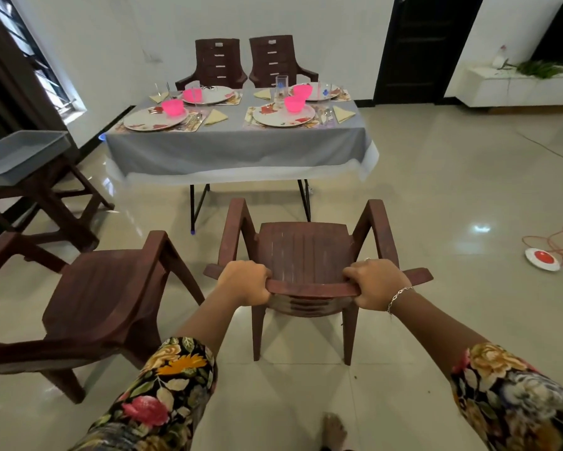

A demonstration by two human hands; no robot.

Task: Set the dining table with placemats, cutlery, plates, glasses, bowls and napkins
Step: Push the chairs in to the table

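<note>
The left hand (244, 281) and right hand (376, 283) each grip the back rail of the chair (306, 252) mid-frame, best slid straight and evenly toward the laid bench (236, 125) in the upper centre.

A single wide-angle view from the person's head looks forward and down. The brown chair (306, 252) sits close below the camera. The dining table (237, 148) stands farther ahead with its near edge facing the lens, and the white wall (127, 34) lies beyond.

Both hands' grip (311, 286) on brown chair (306, 249)
</note>
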